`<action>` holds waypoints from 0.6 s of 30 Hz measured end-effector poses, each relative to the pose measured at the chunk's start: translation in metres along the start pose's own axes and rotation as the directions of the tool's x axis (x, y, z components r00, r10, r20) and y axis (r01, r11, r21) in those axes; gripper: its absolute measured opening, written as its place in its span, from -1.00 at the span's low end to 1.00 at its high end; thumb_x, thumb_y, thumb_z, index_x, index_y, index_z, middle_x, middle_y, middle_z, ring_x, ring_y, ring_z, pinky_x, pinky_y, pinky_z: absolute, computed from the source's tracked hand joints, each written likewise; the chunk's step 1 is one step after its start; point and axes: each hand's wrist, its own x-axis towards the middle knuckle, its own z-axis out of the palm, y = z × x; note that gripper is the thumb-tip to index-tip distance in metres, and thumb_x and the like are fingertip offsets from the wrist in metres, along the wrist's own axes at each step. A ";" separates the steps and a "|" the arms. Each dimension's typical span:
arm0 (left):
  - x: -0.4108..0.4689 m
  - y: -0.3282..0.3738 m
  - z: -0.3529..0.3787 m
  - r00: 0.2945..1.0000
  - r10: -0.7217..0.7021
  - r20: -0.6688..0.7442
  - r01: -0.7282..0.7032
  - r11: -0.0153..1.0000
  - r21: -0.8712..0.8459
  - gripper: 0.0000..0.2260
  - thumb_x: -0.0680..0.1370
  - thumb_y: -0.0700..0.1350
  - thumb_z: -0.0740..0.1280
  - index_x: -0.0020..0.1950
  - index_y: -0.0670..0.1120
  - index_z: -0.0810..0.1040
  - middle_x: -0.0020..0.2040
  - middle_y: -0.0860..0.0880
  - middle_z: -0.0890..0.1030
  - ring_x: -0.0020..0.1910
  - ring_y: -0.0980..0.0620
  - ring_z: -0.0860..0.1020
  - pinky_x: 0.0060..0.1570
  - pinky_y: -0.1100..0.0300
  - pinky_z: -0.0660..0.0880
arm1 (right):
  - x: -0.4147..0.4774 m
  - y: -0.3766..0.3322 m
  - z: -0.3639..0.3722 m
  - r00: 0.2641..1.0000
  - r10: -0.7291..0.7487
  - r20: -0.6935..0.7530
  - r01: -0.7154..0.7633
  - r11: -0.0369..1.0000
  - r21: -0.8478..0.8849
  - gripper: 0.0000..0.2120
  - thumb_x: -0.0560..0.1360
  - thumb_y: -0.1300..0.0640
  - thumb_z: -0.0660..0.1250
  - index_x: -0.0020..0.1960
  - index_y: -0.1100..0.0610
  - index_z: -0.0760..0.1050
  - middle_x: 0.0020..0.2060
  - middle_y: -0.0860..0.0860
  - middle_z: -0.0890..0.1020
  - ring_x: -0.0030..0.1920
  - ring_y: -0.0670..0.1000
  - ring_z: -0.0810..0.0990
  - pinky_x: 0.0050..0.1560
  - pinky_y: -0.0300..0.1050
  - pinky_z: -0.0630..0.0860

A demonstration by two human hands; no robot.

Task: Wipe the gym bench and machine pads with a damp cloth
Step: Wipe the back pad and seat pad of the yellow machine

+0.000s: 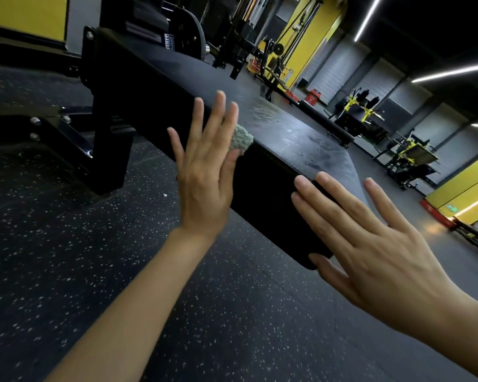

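Observation:
A long black padded gym bench (282,133) runs from upper left to lower right, its top shining with wet streaks. My left hand (204,172) lies flat with straight fingers against the bench's near side, pressing a small grey-green cloth (243,137) at the pad's upper edge; most of the cloth is hidden under the palm. My right hand (370,238) is spread open with straight fingers at the bench's near end, fingertips over the corner of the pad; whether it touches is unclear.
The bench's black steel frame and leg (108,150) stand at left on speckled black rubber floor (122,244). Yellow and black machines (409,153) stand at far right, a cable station (284,51) at the back, and yellow walls beyond.

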 end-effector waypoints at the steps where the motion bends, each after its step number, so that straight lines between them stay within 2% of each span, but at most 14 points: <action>1: 0.000 0.003 0.000 1.000 -0.026 -0.003 0.026 0.999 -0.023 -0.58 0.70 -0.08 0.04 0.51 -0.24 0.30 0.53 -0.19 0.29 0.58 -0.17 0.11 0.53 -0.23 -0.14 | -0.001 0.000 0.000 1.000 0.001 -0.001 -0.001 1.000 -0.001 -0.33 0.54 -0.03 0.16 0.59 0.17 0.11 0.59 0.04 0.11 0.58 0.06 0.08 0.49 0.24 0.14; 5: -0.019 0.024 0.007 0.998 -0.053 0.025 0.056 0.994 -0.092 -0.60 0.68 -0.14 0.06 0.50 -0.26 0.30 0.52 -0.21 0.30 0.58 -0.12 0.06 0.55 -0.22 0.02 | -0.003 -0.001 0.000 1.000 0.005 -0.004 -0.005 1.000 0.003 -0.33 0.54 -0.03 0.15 0.59 0.18 0.12 0.59 0.05 0.12 0.58 0.07 0.09 0.49 0.25 0.13; 14: -0.072 0.060 0.020 0.994 0.019 0.112 -0.001 0.988 -0.155 -0.62 0.71 -0.11 0.01 0.52 -0.19 0.18 0.54 0.03 0.22 0.60 -0.04 0.08 0.55 -0.02 0.07 | -0.010 0.002 0.000 1.000 -0.004 -0.006 0.004 1.000 -0.006 -0.36 0.55 -0.04 0.13 0.56 0.21 0.18 0.58 0.07 0.16 0.57 0.08 0.12 0.49 0.26 0.12; 18: -0.073 0.055 0.021 0.992 0.046 0.115 -0.033 0.993 -0.114 -0.61 0.72 -0.09 -0.01 0.53 -0.18 0.13 0.54 0.07 0.17 0.60 0.01 0.05 0.55 -0.06 0.05 | -0.015 0.002 -0.001 1.000 0.009 -0.002 -0.009 1.000 0.004 -0.36 0.55 -0.04 0.15 0.57 0.19 0.17 0.58 0.06 0.15 0.57 0.07 0.11 0.51 0.23 0.10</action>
